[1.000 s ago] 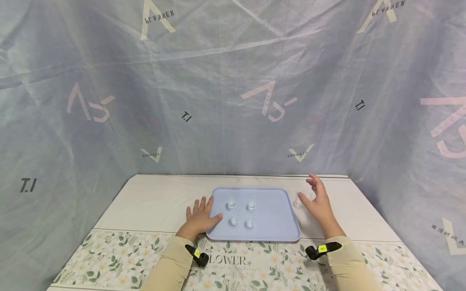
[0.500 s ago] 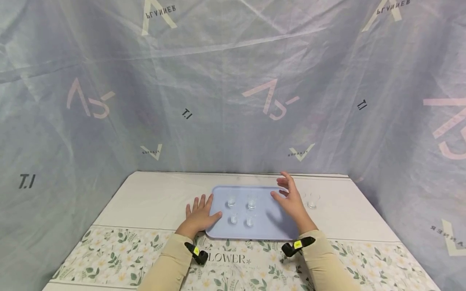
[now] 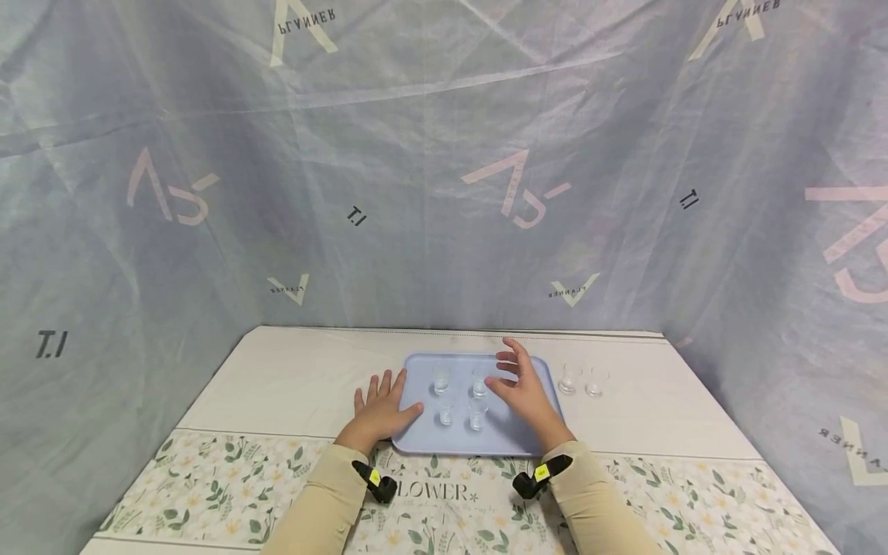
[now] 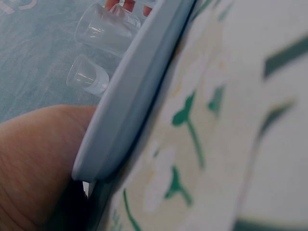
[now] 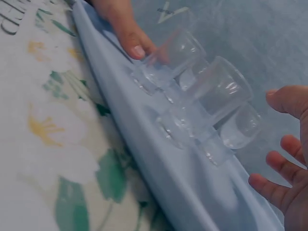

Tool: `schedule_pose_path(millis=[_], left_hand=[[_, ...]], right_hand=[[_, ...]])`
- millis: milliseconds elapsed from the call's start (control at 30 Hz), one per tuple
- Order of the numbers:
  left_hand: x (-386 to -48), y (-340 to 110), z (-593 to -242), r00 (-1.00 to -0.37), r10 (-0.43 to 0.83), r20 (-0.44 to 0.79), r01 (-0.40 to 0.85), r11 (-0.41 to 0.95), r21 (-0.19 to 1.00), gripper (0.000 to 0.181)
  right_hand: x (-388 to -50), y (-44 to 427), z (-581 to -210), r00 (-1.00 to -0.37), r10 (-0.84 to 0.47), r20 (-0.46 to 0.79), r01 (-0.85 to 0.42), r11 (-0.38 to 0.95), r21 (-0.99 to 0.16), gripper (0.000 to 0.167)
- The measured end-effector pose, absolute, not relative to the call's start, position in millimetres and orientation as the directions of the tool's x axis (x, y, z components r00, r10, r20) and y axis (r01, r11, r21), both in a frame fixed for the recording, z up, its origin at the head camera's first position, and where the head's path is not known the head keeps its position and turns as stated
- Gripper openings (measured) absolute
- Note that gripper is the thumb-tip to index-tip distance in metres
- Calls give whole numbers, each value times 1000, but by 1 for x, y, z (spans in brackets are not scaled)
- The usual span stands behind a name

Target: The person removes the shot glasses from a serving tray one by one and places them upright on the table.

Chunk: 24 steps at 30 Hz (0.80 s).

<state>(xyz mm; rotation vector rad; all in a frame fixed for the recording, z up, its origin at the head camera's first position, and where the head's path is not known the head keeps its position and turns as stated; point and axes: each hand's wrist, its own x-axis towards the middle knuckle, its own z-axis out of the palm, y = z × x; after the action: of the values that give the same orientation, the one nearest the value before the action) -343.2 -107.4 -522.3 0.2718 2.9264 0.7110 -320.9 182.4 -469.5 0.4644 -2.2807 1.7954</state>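
Right now the right hand (image 3: 522, 388) hangs over the right part of the blue tray (image 3: 522, 433), its thumb and fingers held wide apart with nothing between them. The thumb tip is near the back right glass (image 3: 479, 389); in the right wrist view, clear space shows between the fingertips and the glasses.

At the tray's left edge lies the left hand (image 3: 378, 414), fingers fanned wide and holding nothing, its thumb reaching in over the rim.

Four clear glasses stand upright on the tray in two rows: the back right glass, the back left glass (image 3: 441, 385), the front left glass (image 3: 446, 417) and the front right glass (image 3: 476, 420) (whether they hold liquid or just have thick bases, I cannot tell).

Two more, the near outer glass (image 3: 568, 382) and the far outer glass (image 3: 596, 385), stand side by side on the white table (image 3: 645, 408), right of the tray. A flowered cloth (image 3: 229, 493) runs along the front; a grey curtain (image 3: 416, 154) surrounds the back and sides.
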Motion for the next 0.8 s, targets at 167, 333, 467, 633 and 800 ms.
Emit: schedule_pose_path(millis=[167,333,467,633,800], left_hand=[[-347,-109,-528,-978,198,-62,147,872,468,88],[-352,-110,-533,-979,198,-56,150,870,469,88],[-350,-109,-529,-978,197,-72,143,877,459,88],[-346,-109,-526,-978,198,-74,141,872,469,88],[-348,-108,-530,-978,198,-67,146,874,464,88]], right_hand=[[-320,178,-474,-933,-145,329,-354,219,-909,83],[-337,175,-500,-927,-125,352,-373,264,-889,84],[-330,170,-493,-929,-112,353,-370,275,-887,81],[-328,166,-488,-935,-127,332,-355,274,-894,79],[-342,166,-509,-925,-101,367,-380,285,-880,78]])
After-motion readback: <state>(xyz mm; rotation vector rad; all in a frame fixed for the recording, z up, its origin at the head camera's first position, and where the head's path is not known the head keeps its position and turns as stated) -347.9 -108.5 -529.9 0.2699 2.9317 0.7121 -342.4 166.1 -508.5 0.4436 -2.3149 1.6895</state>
